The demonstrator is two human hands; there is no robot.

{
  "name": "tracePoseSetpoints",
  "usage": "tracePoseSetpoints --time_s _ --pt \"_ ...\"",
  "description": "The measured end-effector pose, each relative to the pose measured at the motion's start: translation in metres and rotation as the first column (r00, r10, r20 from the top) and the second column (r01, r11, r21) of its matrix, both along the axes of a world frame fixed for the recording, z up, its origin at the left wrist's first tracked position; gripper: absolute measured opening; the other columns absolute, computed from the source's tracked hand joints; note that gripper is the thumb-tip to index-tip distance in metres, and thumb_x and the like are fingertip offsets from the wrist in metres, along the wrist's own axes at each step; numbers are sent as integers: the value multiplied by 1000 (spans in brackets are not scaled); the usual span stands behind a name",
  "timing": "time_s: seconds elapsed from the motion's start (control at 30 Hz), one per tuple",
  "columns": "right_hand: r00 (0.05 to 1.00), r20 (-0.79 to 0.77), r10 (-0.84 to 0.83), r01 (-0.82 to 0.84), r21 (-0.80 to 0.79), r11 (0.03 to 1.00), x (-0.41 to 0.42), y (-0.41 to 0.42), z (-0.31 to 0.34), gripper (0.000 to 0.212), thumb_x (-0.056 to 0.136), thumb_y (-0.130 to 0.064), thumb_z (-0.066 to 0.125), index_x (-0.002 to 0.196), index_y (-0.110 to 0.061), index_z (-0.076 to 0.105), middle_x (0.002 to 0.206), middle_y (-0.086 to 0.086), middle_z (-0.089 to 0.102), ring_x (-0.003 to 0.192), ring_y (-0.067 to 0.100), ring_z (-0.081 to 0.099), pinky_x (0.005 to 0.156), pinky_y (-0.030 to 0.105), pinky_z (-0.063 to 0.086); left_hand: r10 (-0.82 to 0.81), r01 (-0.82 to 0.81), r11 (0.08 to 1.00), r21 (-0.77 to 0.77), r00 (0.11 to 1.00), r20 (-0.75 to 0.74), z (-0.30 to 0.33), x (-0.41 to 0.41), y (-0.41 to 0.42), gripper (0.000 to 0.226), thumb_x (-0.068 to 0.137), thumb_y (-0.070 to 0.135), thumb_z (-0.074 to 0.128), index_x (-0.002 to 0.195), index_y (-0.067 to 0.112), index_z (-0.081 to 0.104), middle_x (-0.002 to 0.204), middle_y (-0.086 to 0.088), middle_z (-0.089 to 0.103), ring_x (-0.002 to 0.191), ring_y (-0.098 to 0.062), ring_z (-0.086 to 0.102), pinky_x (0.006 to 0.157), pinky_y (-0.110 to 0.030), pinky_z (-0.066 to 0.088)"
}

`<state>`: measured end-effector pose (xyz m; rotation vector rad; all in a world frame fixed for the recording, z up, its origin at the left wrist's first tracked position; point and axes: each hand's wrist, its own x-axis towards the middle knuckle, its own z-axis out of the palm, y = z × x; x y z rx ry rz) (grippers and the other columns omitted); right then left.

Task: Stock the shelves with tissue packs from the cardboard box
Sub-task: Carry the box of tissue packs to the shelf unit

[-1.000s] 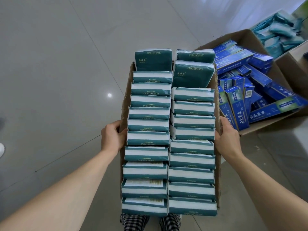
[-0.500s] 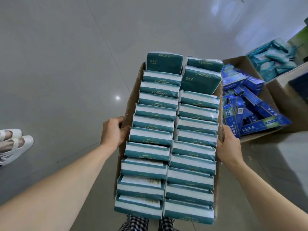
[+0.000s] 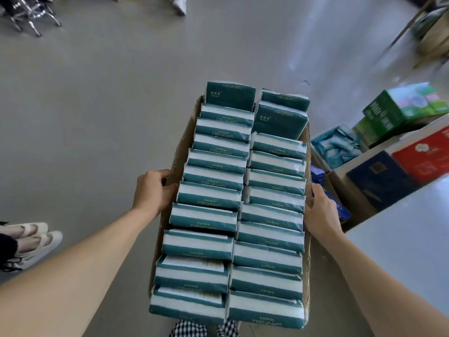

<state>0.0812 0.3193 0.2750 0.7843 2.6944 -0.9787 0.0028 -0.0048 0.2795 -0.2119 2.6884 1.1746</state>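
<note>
The grey floor [image 3: 97, 105] now fills more of the view, with chair legs [image 3: 29, 18] at the top left that were out of sight half a second ago, and the pale shoes [image 3: 34, 242] sit lower left. The cardboard box [image 3: 175, 166] is still carried in front of the body, packed with two rows of teal tissue packs [image 3: 213, 200]. The left hand [image 3: 153, 190] grips the left wall, fingers curled over the edge; the right hand [image 3: 320, 210] holds the right wall, fingertips probably hidden behind it. The blue cartons seen earlier are mostly gone; a white shelf [image 3: 401, 227] with red and green boxes [image 3: 398, 110] has appeared right.
</note>
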Motion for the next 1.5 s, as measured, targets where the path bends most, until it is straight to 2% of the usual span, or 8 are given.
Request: tracePoseSetpoints --time_s 0.1,0.3,0.53,0.9,1.0,1.17,1.37,1.5 --pt "999 -33 2 -2 3 1000 -10 6 45 28 91 -29 55 115 -19 46 105 12 63 88 32 56 75 41 47 40 -40 999 16 998 -42 44 -5 5 14 85 21 68 94 12 74 86 -4 72 79 -22 65 71 -25 45" --pt "992 -110 67 -58 77 995 -34 9 121 23 91 -25 54 109 -12 48 97 14 62 79 30 52 67 36 42 71 -66 996 57 993 -96 117 -23 9 14 85 21 69 92 11 73 85 -5 71 76 -20 64 59 -18 40" --pt "986 -127 110 -91 148 985 -74 1 175 23 91 -24 52 110 -10 50 102 16 61 88 33 54 68 36 40 76 -68 996 66 989 -130 168 -59 0 21 86 20 68 102 8 73 96 -9 72 83 -25 64 73 -27 46" --pt "986 -165 -26 55 175 983 -167 -59 190 26 90 -18 53 115 -9 51 105 19 62 92 34 57 71 36 44 -95 101 994 33 984 -149 187 -191 -51 14 86 16 67 97 11 74 88 -7 70 75 -20 61 62 -23 42" --pt "978 -184 -96 123 139 983 -196 -85 195 21 89 -18 53 109 -11 52 101 19 63 86 34 58 74 41 50 -144 143 990 -12 979 -148 193 -238 -73 8 84 16 67 87 17 74 82 -7 71 77 -25 64 66 -25 42" --pt "968 -201 -151 178 124 976 -244 -116 205 24 89 -19 53 111 -9 54 103 18 64 88 33 58 73 38 47 -211 208 978 -35 964 -164 209 -305 -94 11 84 22 67 87 15 74 82 -8 70 77 -25 61 69 -26 43" --pt "960 -219 -174 205 129 970 -306 -119 210 24 90 -21 54 112 -10 53 104 19 63 80 27 52 70 33 42 -237 235 972 -29 956 -172 216 -378 -90 11 85 24 67 76 18 69 75 -7 67 72 -24 58 64 -25 38" --pt "954 -233 -188 222 128 967 -354 -102 210 25 91 -19 54 114 -9 53 104 20 64 85 31 57 75 37 47 -245 247 969 -11 953 -176 215 -430 -71 13 84 24 68 72 19 68 73 -6 66 69 -22 55 64 -25 37"
